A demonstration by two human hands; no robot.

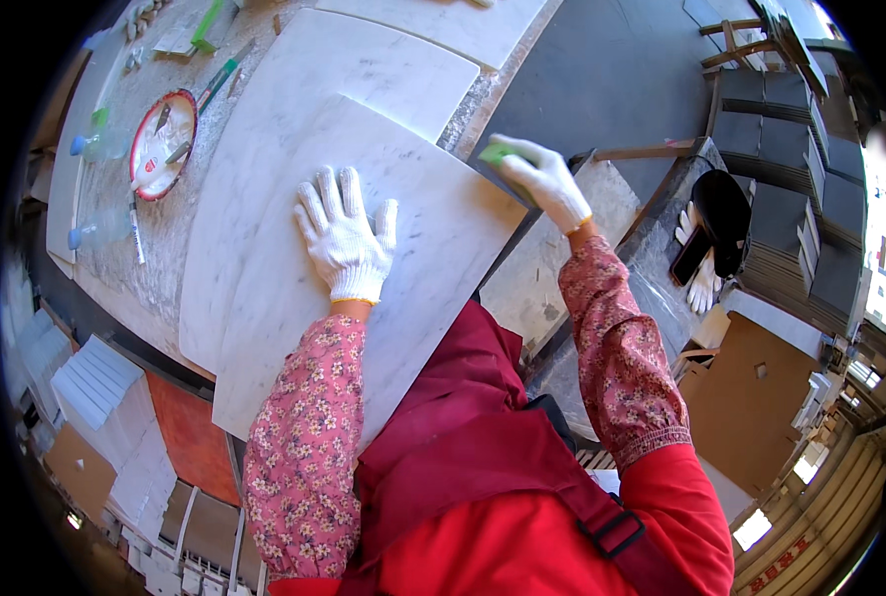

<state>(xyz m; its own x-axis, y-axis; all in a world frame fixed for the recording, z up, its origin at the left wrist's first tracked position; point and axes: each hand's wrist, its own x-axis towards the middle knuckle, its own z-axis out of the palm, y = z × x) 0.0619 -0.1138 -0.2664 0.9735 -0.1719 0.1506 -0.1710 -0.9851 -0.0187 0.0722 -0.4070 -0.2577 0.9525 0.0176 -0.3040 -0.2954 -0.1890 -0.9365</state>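
Observation:
My left hand [347,233], in a white knit glove, lies flat with its fingers spread on a white marble slab [443,223] with grey veins. Gloved the same way, my right hand [550,181] is closed around a green sanding block [499,155] at the slab's right corner. Its fingers partly cover the block, and I cannot tell whether the block touches the slab's edge. The slab lies at an angle over another marble slab [364,60], its near edge close to my dark red apron [453,397].
On the dusty table at left are a red-rimmed bowl [191,129] with tools, clear bottles [100,233] with blue caps, and a green-handled tool [218,84]. To the right, a black bag [721,214], a phone [691,256] and spare gloves [704,286] lie near stacked grey tiles [776,139].

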